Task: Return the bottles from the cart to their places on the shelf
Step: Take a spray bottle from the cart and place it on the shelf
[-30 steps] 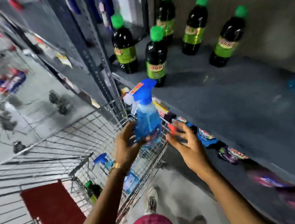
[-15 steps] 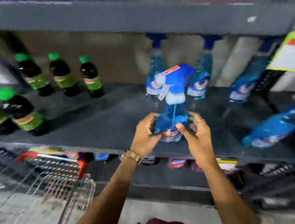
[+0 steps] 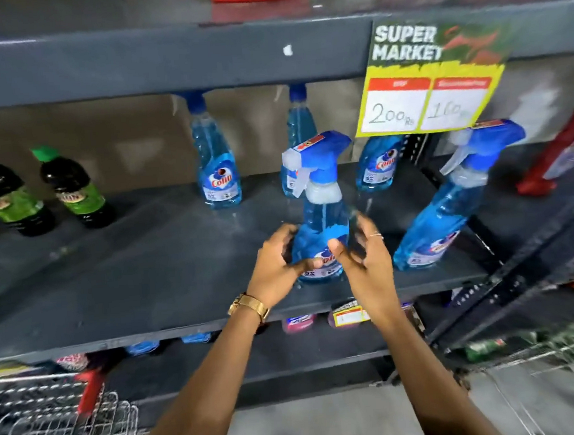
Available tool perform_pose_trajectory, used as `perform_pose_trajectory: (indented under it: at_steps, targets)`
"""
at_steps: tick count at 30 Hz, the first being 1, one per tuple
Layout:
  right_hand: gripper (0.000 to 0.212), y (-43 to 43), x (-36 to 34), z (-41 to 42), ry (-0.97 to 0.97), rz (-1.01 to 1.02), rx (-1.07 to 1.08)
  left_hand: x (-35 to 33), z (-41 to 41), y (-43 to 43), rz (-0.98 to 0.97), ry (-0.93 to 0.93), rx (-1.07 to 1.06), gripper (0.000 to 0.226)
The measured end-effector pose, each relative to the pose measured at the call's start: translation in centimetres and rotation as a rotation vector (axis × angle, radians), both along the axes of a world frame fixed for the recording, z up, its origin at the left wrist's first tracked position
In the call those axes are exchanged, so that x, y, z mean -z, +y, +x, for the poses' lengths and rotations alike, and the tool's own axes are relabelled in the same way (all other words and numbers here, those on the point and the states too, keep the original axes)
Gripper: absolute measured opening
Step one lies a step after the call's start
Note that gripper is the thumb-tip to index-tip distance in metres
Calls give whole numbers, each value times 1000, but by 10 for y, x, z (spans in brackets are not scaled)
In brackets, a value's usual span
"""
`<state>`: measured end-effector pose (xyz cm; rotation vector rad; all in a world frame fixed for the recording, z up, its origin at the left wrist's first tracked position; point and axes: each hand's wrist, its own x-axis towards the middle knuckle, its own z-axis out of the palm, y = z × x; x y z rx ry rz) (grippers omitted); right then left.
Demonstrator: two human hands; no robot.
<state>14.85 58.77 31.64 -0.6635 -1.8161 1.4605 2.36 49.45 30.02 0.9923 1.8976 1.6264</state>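
A blue Colin spray bottle (image 3: 323, 214) stands upright near the front of the dark shelf board (image 3: 146, 280). My left hand (image 3: 276, 269) wraps its lower left side, thumb across the label. My right hand (image 3: 368, 262) holds the right side, thumb on the front and fingers behind. Matching blue spray bottles stand around it: one at the back left (image 3: 218, 174), one at the back right (image 3: 377, 165), and one leaning at the front right (image 3: 450, 211). The wire cart (image 3: 55, 434) shows at the lower left.
Dark bottles with green caps (image 3: 74, 193) stand at the shelf's left. A yellow price sign (image 3: 429, 79) hangs from the upper shelf above the right bottles. A red container (image 3: 565, 154) sits far right. Another wire cart (image 3: 565, 367) is at the lower right.
The spray bottle came up out of the cart and moved right along the shelf. It now rests on the board among the other blue bottles, both hands still around it.
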Motion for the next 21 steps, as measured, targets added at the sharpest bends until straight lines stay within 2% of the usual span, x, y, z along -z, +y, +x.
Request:
perform_pose_trajectory:
  at_steps: [2,5,7,11,16,19,21]
  targets:
    - [57,-13,3,3,114,104,166,2,0,0,1,-14,12,48]
    - [43,-35,7,1,234,319,266,-3,4,-6,-17,0,26,60]
    - [35,-52,8,-7,242,400,257,-3,5,-20,-40,106,-8,72]
    - [30,-101,14,-34,178,503,61,4,-5,-75,-60,373,-259,69]
    - [38,-180,29,-87,2,477,-213,20,-41,-179,-239,657,-514,55]
    - [41,-237,40,-123,-146,531,-405,40,-59,-260,-388,722,-664,46]
    - [37,-281,50,-143,-195,573,-551,61,-63,-317,-459,673,-792,43]
